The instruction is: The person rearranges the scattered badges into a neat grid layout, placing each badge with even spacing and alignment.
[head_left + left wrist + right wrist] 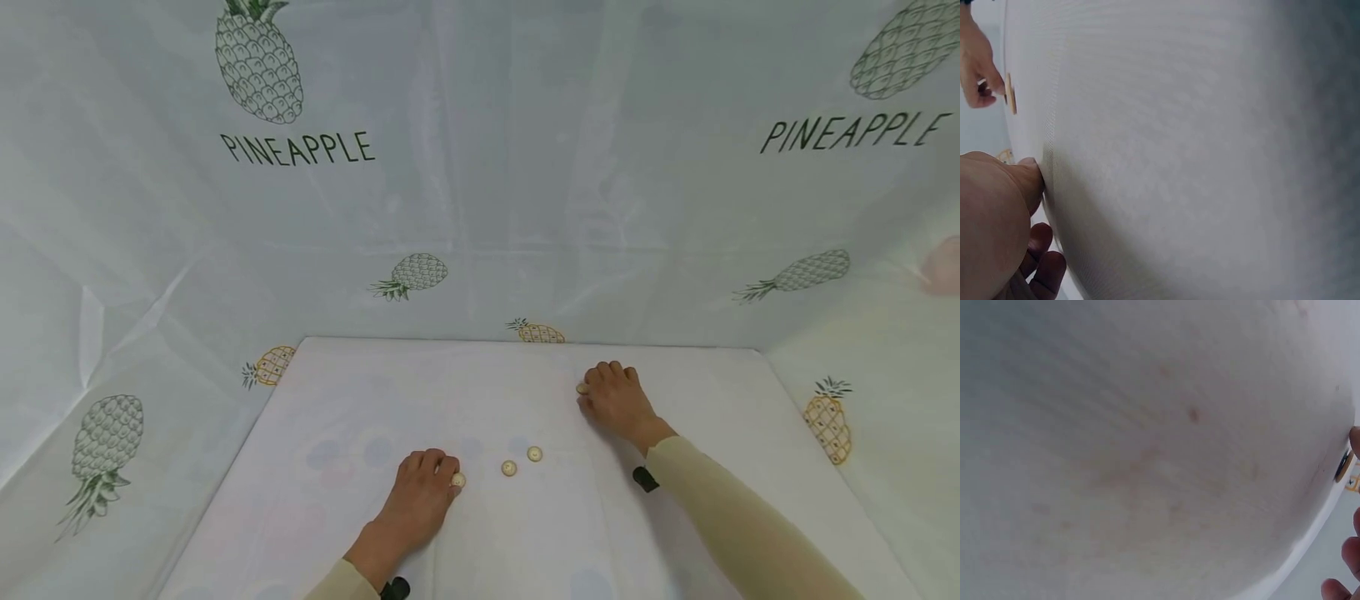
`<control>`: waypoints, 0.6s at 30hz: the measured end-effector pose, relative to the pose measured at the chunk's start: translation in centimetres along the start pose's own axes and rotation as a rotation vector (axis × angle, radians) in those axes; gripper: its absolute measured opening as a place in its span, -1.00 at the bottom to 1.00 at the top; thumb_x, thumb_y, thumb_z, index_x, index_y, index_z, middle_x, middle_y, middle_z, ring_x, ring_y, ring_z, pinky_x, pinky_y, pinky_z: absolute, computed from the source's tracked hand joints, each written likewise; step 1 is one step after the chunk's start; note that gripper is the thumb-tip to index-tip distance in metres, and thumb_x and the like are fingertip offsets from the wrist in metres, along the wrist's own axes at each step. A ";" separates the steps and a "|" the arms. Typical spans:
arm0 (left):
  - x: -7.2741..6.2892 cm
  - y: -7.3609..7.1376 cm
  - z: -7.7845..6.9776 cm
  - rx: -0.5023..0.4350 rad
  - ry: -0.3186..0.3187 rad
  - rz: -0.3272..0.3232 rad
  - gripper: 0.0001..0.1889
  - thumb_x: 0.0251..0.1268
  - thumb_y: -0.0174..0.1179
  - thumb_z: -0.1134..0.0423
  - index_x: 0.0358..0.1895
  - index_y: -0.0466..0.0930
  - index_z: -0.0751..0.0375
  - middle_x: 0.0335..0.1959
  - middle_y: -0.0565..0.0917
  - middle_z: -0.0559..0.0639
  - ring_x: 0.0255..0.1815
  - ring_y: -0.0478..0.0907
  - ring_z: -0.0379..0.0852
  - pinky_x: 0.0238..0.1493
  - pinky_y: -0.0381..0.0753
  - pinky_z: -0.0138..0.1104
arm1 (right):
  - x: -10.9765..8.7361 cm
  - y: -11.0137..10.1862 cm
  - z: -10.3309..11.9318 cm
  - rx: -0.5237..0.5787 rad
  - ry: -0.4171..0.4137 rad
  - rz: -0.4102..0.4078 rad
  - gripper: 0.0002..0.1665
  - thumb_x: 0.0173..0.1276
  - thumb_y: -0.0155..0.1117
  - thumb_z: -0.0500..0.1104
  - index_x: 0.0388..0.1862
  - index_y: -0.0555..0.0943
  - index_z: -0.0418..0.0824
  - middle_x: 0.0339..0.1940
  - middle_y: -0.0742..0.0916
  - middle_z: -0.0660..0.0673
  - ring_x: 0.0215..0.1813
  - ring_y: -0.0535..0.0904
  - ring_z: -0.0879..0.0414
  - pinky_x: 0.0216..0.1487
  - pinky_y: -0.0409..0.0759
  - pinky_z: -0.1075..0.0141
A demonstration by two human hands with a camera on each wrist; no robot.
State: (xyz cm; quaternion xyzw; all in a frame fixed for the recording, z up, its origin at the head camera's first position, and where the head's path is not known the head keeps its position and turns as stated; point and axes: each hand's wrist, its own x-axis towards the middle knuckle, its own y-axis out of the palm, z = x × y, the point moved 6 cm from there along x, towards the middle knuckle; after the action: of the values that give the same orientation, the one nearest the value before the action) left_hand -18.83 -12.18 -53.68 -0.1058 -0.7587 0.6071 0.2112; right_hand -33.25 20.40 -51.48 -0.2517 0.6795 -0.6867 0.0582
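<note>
My left hand [422, 495], low and left of the table's middle, pinches a small pale wooden disc [458, 480] between thumb and fingers. Farther back on the right, my right hand [617, 402] grips another such disc [582, 388] at its thumb side, partly covered by the fingers. Two more discs, a nearer one [509, 468] and a farther one [535, 453], lie flat between the hands, each with a faint mark on top. In the right wrist view a disc [1345, 467] appears edge-on beside the thumb, close to the table surface.
A white cloth with faint coloured dots covers the table [375, 375]. Pineapple-printed sheeting [480, 192] hangs behind it and along both sides. Dark wrist-worn pieces show under each wrist, one near the right sleeve [720, 508].
</note>
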 end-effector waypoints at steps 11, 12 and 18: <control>0.0 0.9 0.2 -0.030 -0.016 0.026 -0.75 0.54 0.28 0.10 0.10 0.51 0.07 0.11 0.52 0.10 0.14 0.46 0.13 0.28 0.48 0.10 | -1.6 -1.1 0.0 0.039 -0.009 -0.059 -0.63 0.46 0.40 -0.06 -0.03 0.56 -0.33 -0.16 0.64 -0.23 -0.05 0.51 -0.21 -0.01 0.47 -0.14; 0.0 0.9 0.2 -0.035 -0.017 0.026 -0.75 0.55 0.28 0.10 0.10 0.52 0.08 0.11 0.52 0.11 0.15 0.47 0.14 0.29 0.48 0.11 | -1.8 -1.3 -0.3 0.043 -0.006 -0.071 -0.62 0.45 0.42 -0.06 -0.02 0.56 -0.33 -0.14 0.65 -0.24 -0.03 0.51 -0.22 0.01 0.47 -0.14; 0.1 0.5 0.2 -0.057 -0.027 0.017 -0.76 0.52 0.31 0.13 0.08 0.54 0.09 0.10 0.53 0.13 0.16 0.47 0.18 0.30 0.46 0.15 | -3.7 -3.6 -1.8 0.050 -0.011 -0.179 -0.64 0.37 0.49 -0.13 -0.03 0.59 -0.33 -0.10 0.69 -0.25 0.02 0.55 -0.25 0.06 0.47 -0.17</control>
State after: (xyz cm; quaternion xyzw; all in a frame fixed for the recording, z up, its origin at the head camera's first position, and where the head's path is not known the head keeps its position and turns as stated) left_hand -19.06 -12.22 -54.19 -0.1101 -0.7775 0.5884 0.1928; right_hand -29.85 23.90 -48.96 -0.3135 0.6365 -0.7047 0.0067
